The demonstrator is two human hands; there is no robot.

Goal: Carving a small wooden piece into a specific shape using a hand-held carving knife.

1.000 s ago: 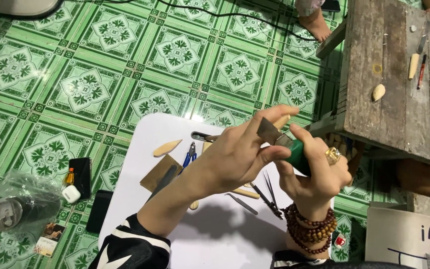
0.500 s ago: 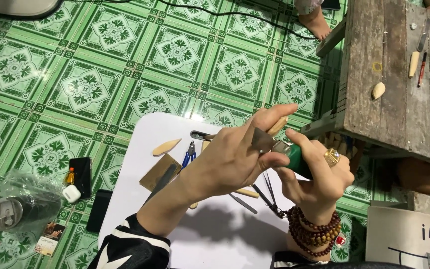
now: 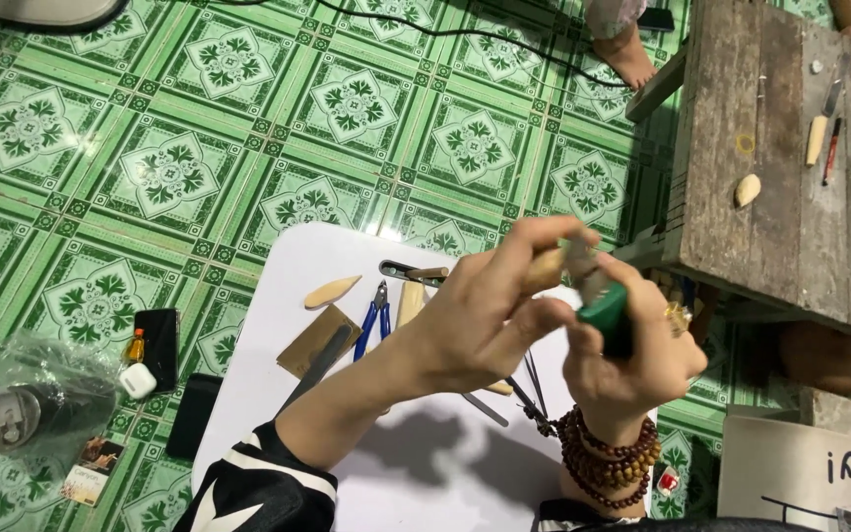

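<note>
The left hand (image 3: pixel 485 325) pinches a small pale wooden piece (image 3: pixel 548 266) between thumb and fingertips, held up above the white table (image 3: pixel 278 296), while the right hand (image 3: pixel 632 360) has its fingers wrapped tight around a green-handled tool (image 3: pixel 605 310) whose tip, blurred here, meets the piece. This looks like the shaping step. Judging by the grip, the next move calls for a steady pinch and short, controlled strokes directed away from the left fingertips, with pliers (image 3: pixel 376 317) lying near.
</note>
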